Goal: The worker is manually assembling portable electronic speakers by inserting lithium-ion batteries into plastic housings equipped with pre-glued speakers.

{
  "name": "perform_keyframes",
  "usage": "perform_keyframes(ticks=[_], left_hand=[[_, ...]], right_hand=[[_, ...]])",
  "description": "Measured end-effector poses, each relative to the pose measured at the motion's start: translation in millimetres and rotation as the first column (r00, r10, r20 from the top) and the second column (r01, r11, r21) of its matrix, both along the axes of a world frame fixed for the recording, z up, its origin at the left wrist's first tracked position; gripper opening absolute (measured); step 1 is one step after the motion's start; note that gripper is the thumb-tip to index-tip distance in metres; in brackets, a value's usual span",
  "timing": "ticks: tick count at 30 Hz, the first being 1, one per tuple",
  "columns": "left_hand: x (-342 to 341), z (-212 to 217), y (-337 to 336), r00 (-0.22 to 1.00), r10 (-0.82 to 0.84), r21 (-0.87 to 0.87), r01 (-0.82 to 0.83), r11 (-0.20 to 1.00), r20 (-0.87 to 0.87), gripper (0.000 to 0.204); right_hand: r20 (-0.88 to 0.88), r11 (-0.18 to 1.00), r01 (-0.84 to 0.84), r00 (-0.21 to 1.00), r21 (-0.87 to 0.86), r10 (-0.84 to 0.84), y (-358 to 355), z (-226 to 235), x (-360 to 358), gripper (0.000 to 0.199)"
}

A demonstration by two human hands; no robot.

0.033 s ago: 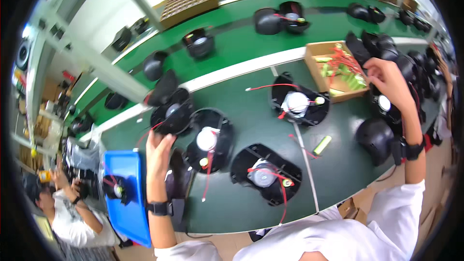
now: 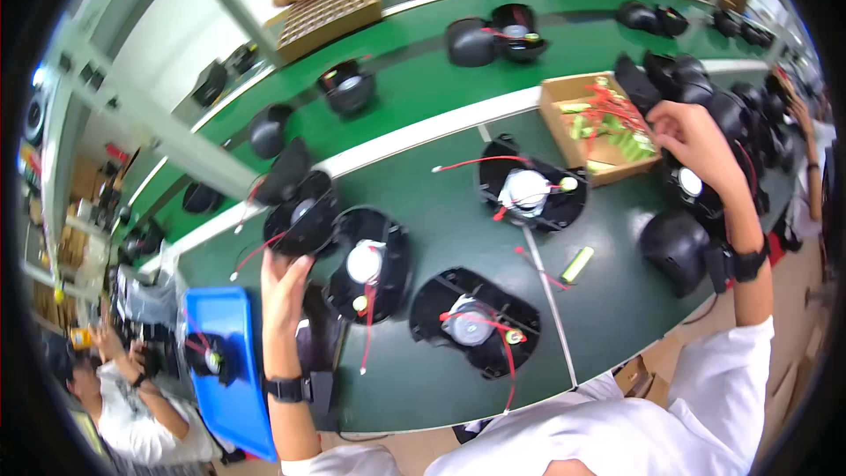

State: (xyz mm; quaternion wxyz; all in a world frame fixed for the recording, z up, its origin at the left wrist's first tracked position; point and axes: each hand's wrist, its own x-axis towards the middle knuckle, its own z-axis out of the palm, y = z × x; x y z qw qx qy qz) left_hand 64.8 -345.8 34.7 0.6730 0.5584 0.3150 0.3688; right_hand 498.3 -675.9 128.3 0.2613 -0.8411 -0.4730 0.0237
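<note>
My left hand [image 2: 284, 295] has its thumb and fingers apart at the near rim of a black curved housing [image 2: 310, 227], whose second shell half leans behind it. My right hand [image 2: 696, 143] is at the right edge of a cardboard box [image 2: 564, 141] of green batteries [image 2: 627, 143] with red wires. Its fingers are bent together, and anything in them is hidden. Between my hands lie black half shells with round speakers and red leads: one on the left [image 2: 392, 251], one at the front [image 2: 434, 308], one behind [image 2: 564, 204]. A loose green battery [image 2: 578, 264] lies on the table.
Black shells [image 2: 674, 247] crowd the right side. A blue tray [image 2: 231, 405] at the left holds another black part. Beyond a pale rail, more housings [image 2: 352, 92] sit on a green conveyor. People work at the left, far side and right.
The whole scene has shifted slightly left in view. My right hand's fingers look more drawn together beside the box; my left hand remains by the housing.
</note>
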Motion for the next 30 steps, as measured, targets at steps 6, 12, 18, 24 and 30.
perform_keyframes(ticks=[6,12,18,24,30], left_hand=[[9,-14,15,0.979,0.197,-0.029,-0.199,0.98,-0.049,0.038],[-29,14,-4,0.952,0.3,-0.004,-0.301,0.954,-0.067,0.038],[-82,40,-11,0.936,0.343,0.009,-0.344,0.939,0.075,0.035],[-115,64,-33,0.905,0.282,-0.105,-0.262,0.959,0.318,0.042],[-87,68,-64,0.936,0.031,-0.202,0.044,0.978,0.351,0.05]], right_hand=[[-0.042,0.988,-0.103,0.994,-0.117,0.099,5,-22,24,0.016],[0.347,0.972,-0.117,0.92,-0.202,0.183,3,-21,19,0.014],[0.617,0.897,-0.21,0.664,-0.389,0.423,10,-30,26,0.015],[0.315,0.944,-0.329,0.893,-0.027,0.321,8,-3,26,0.017],[-0.258,0.8,-0.052,0.932,0.598,0.254,10,22,24,0.021]])
